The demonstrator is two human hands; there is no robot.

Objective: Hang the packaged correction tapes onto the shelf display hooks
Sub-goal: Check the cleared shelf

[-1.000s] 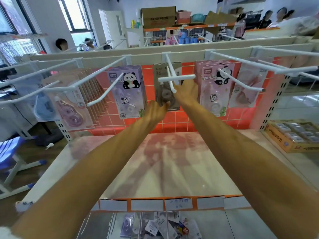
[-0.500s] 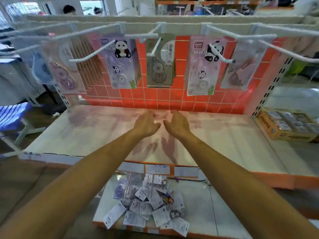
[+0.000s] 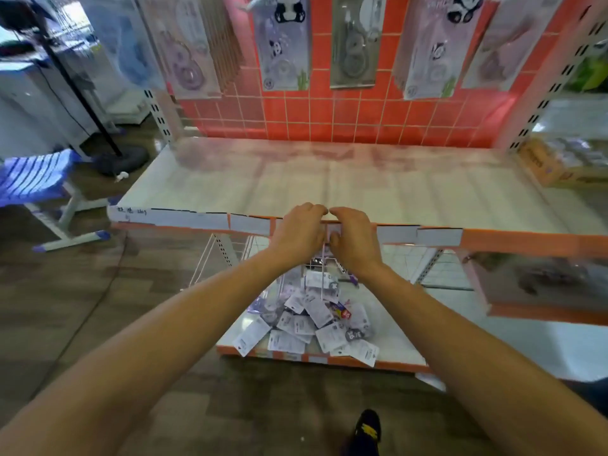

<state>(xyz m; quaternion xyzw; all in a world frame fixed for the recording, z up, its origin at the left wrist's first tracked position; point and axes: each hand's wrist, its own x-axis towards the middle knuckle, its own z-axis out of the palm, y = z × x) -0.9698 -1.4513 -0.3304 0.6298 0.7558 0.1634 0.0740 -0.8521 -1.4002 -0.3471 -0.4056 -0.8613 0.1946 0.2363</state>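
- The left hand (image 3: pixel 299 233) and the right hand (image 3: pixel 353 240) hang side by side, backs up, in front of the near edge of the middle shelf (image 3: pixel 362 185). Their fingertips almost meet at the top.
- The fingers of both hands are loosely curled downward, and no package shows in either one.
- Both bare forearms reach in from the near corners and converge at the shelf edge.
- Right below the hands, on the bottom shelf (image 3: pixel 394 350), lies a loose pile of packaged correction tapes (image 3: pixel 309 320), mostly white and lilac cards overlapping each other.
- On the far side, against the red tiled back panel (image 3: pixel 329 116), more packages hang in a row: a lilac panda card (image 3: pixel 283 44), a grey card (image 3: pixel 354 41) to its right, then a pink panda card (image 3: pixel 434 47). They are blurred.
- Further left hangs a thicker stack of cards (image 3: pixel 184 60).
- A cardboard box (image 3: pixel 543 166) sits at the far right of the middle shelf.
- A blue stool (image 3: pixel 36 179) stands on the floor to the left.
- A black shoe (image 3: pixel 367 429) shows at the near edge.
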